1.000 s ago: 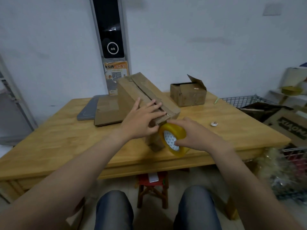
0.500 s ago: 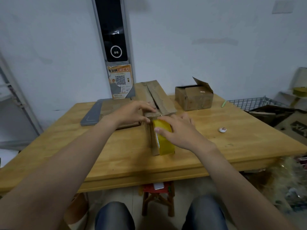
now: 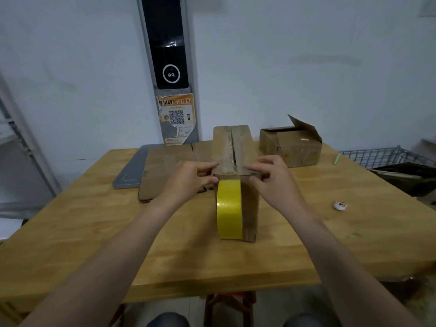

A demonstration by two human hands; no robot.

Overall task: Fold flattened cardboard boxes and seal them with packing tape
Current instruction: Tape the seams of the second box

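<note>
Left hand (image 3: 191, 178) and right hand (image 3: 274, 181) pinch the top edge of the cardboard box (image 3: 251, 208), apparently holding its flaps (image 3: 243, 147) shut; the tape roll (image 3: 230, 208) rests against its front.

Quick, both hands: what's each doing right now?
Left hand: pinching top edge of the upright brown cardboard box.
Right hand: pinching the same edge.

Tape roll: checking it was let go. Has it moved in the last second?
Yes. The tape roll has turned edge-on and gone further in from the table's near edge, against the box; the right hand no longer holds it.
</note>
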